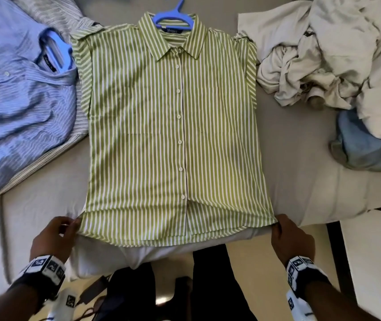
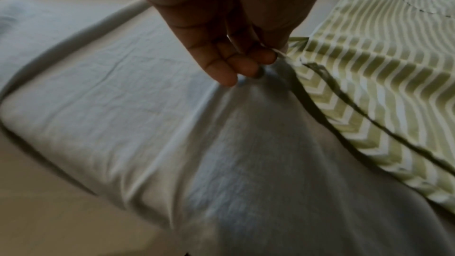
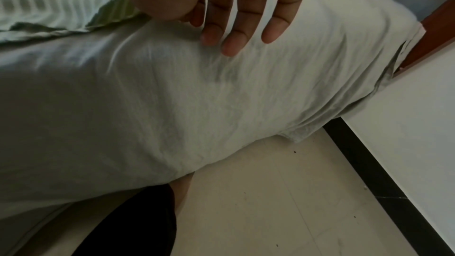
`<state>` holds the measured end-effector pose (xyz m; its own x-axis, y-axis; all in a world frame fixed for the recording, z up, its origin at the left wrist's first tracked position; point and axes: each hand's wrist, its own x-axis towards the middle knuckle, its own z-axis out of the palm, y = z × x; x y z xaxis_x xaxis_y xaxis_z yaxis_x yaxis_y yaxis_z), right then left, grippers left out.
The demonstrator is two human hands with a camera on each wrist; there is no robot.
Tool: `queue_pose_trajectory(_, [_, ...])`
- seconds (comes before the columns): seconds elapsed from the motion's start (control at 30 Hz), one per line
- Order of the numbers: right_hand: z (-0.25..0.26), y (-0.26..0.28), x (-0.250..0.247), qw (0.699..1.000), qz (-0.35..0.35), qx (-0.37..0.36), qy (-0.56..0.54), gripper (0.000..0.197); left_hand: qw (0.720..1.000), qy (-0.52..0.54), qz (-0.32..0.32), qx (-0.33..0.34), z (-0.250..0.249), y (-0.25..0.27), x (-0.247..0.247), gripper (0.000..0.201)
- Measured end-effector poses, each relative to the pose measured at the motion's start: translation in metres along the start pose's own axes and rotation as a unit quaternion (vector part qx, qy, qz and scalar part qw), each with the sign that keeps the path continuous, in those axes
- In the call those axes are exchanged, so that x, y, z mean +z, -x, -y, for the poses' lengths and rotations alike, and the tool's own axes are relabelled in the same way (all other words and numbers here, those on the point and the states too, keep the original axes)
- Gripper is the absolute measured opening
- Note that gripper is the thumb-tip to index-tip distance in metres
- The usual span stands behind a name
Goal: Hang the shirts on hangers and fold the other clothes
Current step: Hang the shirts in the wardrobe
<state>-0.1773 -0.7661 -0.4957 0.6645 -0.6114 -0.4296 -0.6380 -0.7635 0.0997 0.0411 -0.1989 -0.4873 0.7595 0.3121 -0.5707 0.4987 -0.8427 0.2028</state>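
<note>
At the near edge of the bed point(image 1: 46, 188), the left hand point(image 1: 54, 237) pinches the lower left hem corner of the green-and-white striped shirt point(image 1: 175, 126); the left wrist view shows the fingertips point(image 2: 261, 56) closed on the hem's edge. The right hand point(image 1: 287, 239) is at the opposite hem corner. From the head view it looks pinched between thumb and forefinger, though in the right wrist view the other fingers point(image 3: 246, 24) hang straight over the bedsheet and the pinch itself is hidden.

The shirt lies face up and buttoned, running from the bed's near edge, which its hem slightly overhangs, toward the far side, between two heaps. A blue plastic hanger point(image 1: 173, 18) already sits in its collar, hook pointing away.

This looks like thin woven cotton: light, limp and not slippery, so it should take a corner pinch well but sag wherever it is unsupported. Pulling both hem corners evenly should flatten it; a lopsided pull could slide a shoulder off the hanger. To lift it, the hanger's hook or neck is probably the best hold, since the hanger is the only stiff part.

Toward the far left corner lies a blue striped shirt point(image 1: 16, 96), also on a hanger point(image 1: 57, 52). Toward the far right is a crumpled pile of pale clothes point(image 1: 323, 54) and a light blue garment point(image 1: 360, 144), apparently still to do.
</note>
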Motion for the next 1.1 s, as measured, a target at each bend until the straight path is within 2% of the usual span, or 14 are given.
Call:
queue_pose_trajectory(0.17, [0.004,0.010,-0.011,1.000,-0.009,-0.012,0.014,0.025,1.000,-0.026,0.013,0.008,-0.003,0.008,-0.003,0.020])
queue_pose_trajectory(0.23, [0.015,0.009,-0.025,0.998,-0.055,-0.003,-0.032,0.036,0.996,-0.043,-0.016,0.072,-0.011,0.009,-0.008,0.038])
queue_pose_trajectory(0.3, [0.038,0.003,-0.037,0.989,-0.096,-0.047,-0.106,0.048,0.978,-0.086,-0.074,0.172,-0.030,0.009,-0.010,0.053])
queue_pose_trajectory(0.4, [0.096,-0.011,-0.046,0.961,-0.108,-0.187,-0.172,0.068,0.920,-0.137,-0.090,0.355,-0.085,0.013,0.007,0.060])
queue_pose_trajectory(0.5, [0.174,-0.020,-0.038,0.946,-0.049,-0.285,-0.144,0.075,0.880,-0.192,-0.002,0.435,-0.151,0.031,0.053,0.065])
queue_pose_trajectory(0.57, [0.218,-0.027,-0.025,0.937,-0.031,-0.336,-0.089,0.070,0.822,-0.247,0.048,0.511,-0.184,0.039,0.090,0.067])
queue_pose_trajectory(0.63, [0.232,-0.040,-0.014,0.927,-0.038,-0.370,-0.055,0.069,0.769,-0.296,0.064,0.563,-0.196,0.028,0.109,0.068])
queue_pose_trajectory(0.67, [0.223,-0.049,-0.008,0.928,-0.053,-0.367,-0.041,0.071,0.766,-0.310,0.057,0.560,-0.192,0.015,0.108,0.069])
queue_pose_trajectory(0.7, [0.207,-0.059,-0.002,0.938,-0.071,-0.338,-0.032,0.073,0.785,-0.312,0.038,0.533,-0.181,-0.003,0.104,0.070])
queue_pose_trajectory(0.8, [0.130,-0.083,0.007,0.981,-0.120,-0.133,-0.075,0.074,0.873,-0.291,-0.008,0.392,-0.123,-0.054,0.064,0.079])
queue_pose_trajectory(0.87, [0.097,-0.086,0.005,0.987,-0.107,-0.070,-0.098,0.071,0.889,-0.291,0.007,0.353,-0.095,-0.065,0.038,0.082])
queue_pose_trajectory(1.0, [0.135,-0.083,-0.017,0.988,-0.084,-0.093,-0.089,0.074,0.900,-0.263,0.008,0.348,-0.130,-0.045,0.037,0.080])
queue_pose_trajectory(1.07, [0.184,-0.084,-0.032,0.978,-0.092,-0.167,-0.085,0.073,0.887,-0.237,-0.001,0.395,-0.179,-0.032,0.051,0.075])
queue_pose_trajectory(1.1, [0.213,-0.087,-0.038,0.968,-0.093,-0.217,-0.082,0.073,0.868,-0.233,0.004,0.438,-0.204,-0.028,0.063,0.073])
